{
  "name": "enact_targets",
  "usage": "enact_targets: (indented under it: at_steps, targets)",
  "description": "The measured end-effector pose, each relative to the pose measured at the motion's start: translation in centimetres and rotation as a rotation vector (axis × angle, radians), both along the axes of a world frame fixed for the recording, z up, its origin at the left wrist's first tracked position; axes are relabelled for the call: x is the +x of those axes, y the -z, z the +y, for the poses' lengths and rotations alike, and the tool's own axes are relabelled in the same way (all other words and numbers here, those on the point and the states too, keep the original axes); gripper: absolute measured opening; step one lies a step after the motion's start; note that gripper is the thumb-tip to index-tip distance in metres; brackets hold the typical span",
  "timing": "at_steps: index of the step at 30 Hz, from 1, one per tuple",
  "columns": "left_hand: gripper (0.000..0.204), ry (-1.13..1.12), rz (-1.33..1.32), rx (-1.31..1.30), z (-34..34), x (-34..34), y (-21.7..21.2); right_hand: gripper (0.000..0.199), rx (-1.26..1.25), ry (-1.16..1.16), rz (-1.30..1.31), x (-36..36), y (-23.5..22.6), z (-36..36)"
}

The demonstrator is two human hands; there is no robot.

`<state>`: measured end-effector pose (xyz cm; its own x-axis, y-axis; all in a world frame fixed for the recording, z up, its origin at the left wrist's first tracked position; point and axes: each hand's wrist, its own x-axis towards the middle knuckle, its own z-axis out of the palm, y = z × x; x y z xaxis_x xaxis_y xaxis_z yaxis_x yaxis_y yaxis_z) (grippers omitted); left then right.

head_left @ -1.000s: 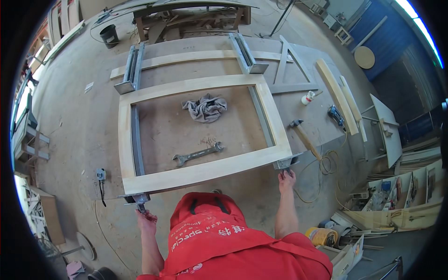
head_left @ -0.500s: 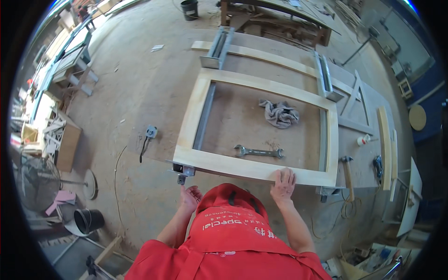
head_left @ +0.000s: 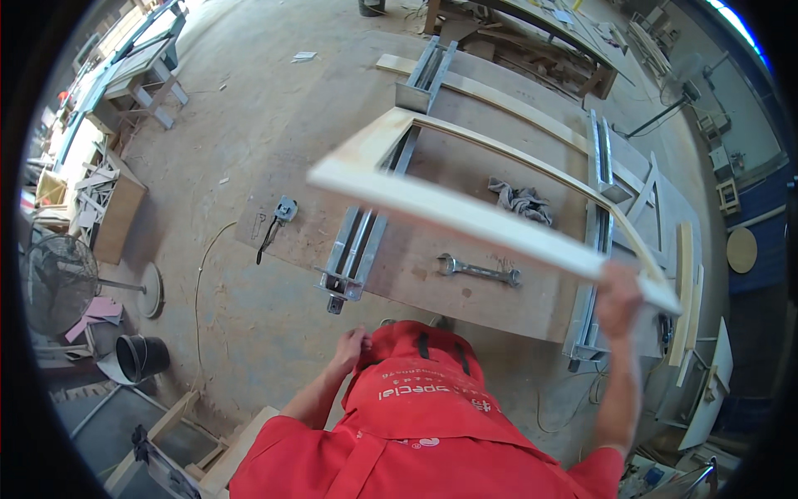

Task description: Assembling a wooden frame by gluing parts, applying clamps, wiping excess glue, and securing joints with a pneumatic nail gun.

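A pale wooden rectangular frame is tilted, its near rail raised above the table and blurred by motion. My right hand grips that rail close to its right end. Close to the front of my red apron, my left hand has its fingers curled, touching neither frame nor table. Under the frame lie two long steel bar clamps, the left clamp and the right clamp. An open-ended wrench and a crumpled grey rag lie on the board between them.
A tape measure with a black strap sits at the board's left edge. Beneath the clamps' far ends runs a wooden strip. More wood strips lie at right. A fan and black bucket stand at left.
The near rail of the frame has come up off the clamps and swung toward the right with my right hand. My left hand's fingers have curled in as it stays near my apron.
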<state>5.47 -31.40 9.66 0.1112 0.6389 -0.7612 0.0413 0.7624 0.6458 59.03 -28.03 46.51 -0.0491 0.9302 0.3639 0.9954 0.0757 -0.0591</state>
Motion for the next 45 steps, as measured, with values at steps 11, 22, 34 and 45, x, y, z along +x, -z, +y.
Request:
enact_targets:
  at_steps: [11, 22, 34, 45]
  targets:
    - [0.025, 0.537, 0.17, 0.774, 8.9, 19.9, -17.2, 0.055, 0.256, 0.134, -0.26, 10.1, -12.3, 24.5]
    - [0.089, 0.828, 0.646, 1.084, 23.2, 45.0, -15.9, 0.055, 0.315, -0.035, -0.207, 15.6, -14.4, 31.8]
    - [0.038, 0.338, 0.533, 0.844, 27.1, 40.9, -18.4, 0.05, 0.219, 0.018, -0.144, 15.8, -15.3, 30.7]
    - [0.046, 0.154, 0.961, 0.392, 42.5, 16.3, -16.8, 0.052, 0.188, 0.012, -0.115, 16.9, -15.7, 30.5]
